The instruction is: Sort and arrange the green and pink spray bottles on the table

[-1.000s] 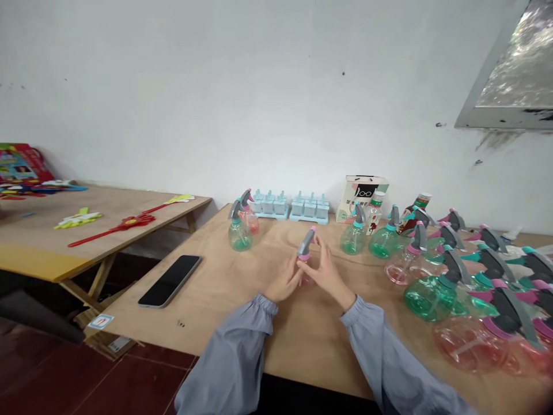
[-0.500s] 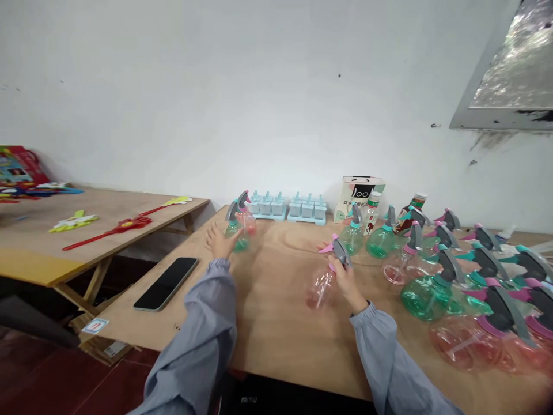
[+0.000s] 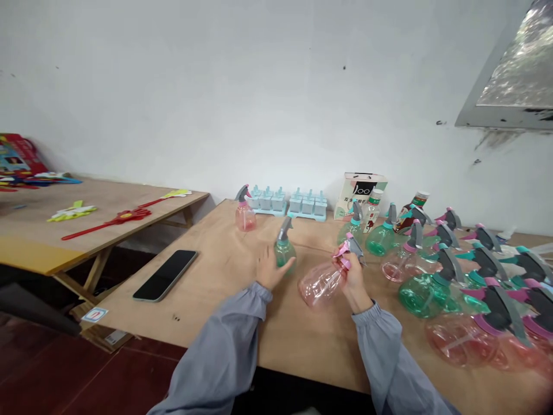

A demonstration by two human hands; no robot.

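Observation:
My right hand [image 3: 355, 279] is closed around the neck of a pink spray bottle [image 3: 320, 284]. That bottle has a grey and pink trigger head, and its body tilts down to the left over the table. Left of it, a green spray bottle [image 3: 284, 253] with a grey head stands upright. My left hand [image 3: 269, 270] is beside it, fingers stretched out on its left and thumb across its lower front. Further back, another pink spray bottle [image 3: 246, 218] stands alone near the wall.
Several pink and green spray bottles [image 3: 425, 295] crowd the table's right side. Pale blue popsicle molds [image 3: 307, 206], a box [image 3: 352, 193] and small labelled bottles line the wall. A phone [image 3: 165, 275] lies at left. Another table [image 3: 108, 202] holds red and yellow-white hand-shaped toys.
The green spray bottle and my left hand have moved right and nearer, away from the pink bottle at the back. My right hand's bottle is tilted more.

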